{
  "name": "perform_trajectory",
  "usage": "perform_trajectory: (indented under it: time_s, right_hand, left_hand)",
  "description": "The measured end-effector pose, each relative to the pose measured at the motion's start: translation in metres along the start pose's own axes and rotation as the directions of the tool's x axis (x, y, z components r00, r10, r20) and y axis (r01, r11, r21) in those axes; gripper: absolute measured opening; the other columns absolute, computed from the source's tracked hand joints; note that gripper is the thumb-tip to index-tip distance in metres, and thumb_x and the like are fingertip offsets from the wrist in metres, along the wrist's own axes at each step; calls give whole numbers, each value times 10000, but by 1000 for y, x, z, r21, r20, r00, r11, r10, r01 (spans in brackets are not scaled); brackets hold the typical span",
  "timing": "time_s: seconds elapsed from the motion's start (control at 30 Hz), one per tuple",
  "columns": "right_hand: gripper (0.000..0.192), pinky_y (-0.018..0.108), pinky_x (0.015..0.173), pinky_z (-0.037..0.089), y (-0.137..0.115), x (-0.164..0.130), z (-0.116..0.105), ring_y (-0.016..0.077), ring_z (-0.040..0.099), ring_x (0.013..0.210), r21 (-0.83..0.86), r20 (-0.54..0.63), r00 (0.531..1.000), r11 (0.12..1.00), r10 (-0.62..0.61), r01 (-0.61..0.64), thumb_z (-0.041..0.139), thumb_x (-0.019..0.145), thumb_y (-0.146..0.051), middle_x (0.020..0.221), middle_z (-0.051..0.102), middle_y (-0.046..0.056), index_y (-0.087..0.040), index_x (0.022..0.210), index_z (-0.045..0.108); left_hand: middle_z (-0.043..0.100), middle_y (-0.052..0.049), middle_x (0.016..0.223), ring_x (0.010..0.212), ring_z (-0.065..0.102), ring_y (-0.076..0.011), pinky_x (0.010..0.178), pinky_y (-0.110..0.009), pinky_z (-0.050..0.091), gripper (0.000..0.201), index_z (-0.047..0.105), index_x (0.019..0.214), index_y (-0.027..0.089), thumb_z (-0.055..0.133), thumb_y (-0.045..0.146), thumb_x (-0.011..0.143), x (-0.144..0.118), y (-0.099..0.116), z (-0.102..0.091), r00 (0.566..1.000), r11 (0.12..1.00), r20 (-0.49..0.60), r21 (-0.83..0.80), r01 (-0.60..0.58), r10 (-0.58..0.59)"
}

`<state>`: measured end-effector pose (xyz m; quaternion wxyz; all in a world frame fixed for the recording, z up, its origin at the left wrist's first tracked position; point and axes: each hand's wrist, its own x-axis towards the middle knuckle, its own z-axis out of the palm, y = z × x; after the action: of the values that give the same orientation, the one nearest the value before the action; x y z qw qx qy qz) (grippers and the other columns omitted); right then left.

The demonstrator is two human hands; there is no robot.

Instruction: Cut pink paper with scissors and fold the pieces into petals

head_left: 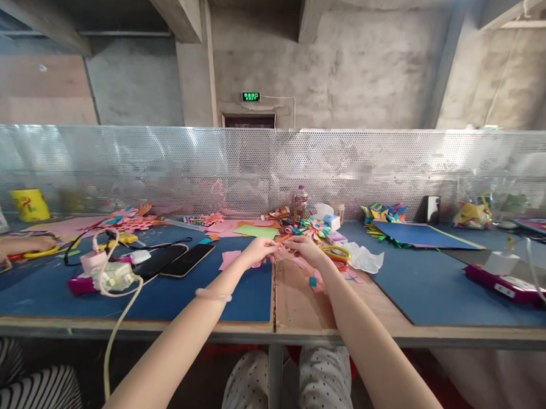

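Note:
My left hand [258, 251] and my right hand [306, 249] meet over the middle of the table. The fingertips of both are pinched together on a small piece of pink paper [278, 251], largely hidden by the fingers. Pink paper sheets [228, 260] lie beside and under my left hand, with a light green sheet [256, 231] just behind it. Close to my right wrist are scissors with yellow handles [337, 252] and crumpled white plastic [365, 258]. A small teal paper square [313, 281] rests on the bare wood below my right hand.
A black phone [188, 260] and a power strip with cables [113, 278] lie to the left, near a co-worker's hand [39, 245]. Behind stand a bottle [300, 205] and colourful paper flowers [312, 229]. A blue sheet [424, 235] and another power strip [504, 284] are rightward. A perforated metal divider [238, 166] runs along the back.

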<state>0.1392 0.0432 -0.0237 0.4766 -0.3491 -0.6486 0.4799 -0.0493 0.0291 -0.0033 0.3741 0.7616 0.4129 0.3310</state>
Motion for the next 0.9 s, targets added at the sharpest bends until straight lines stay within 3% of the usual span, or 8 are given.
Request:
perform_trajectory:
  time_s: [0.4,0.9]
  right_hand:
    - [326,201,521,369,1,-3,3,79,495,572,-37,91,996,999,8,-4,679,640,-405,666,615,14,-129,812,698]
    - [289,199,500,359,6,-2,3,74,498,552,-5,95,995,999,34,-33,691,640,-376,640,594,0,-132,794,677]
  left_hand:
    - [673,-92,726,552,605,-116,375,-157,320,237,624,836,96,513,300,788,-1,4,1,999,997,51,72,-8,4]
    - [672,-95,718,520,594,-116,374,-163,335,260,624,854,94,518,323,791,-5,8,3,999,997,35,77,8,-11]
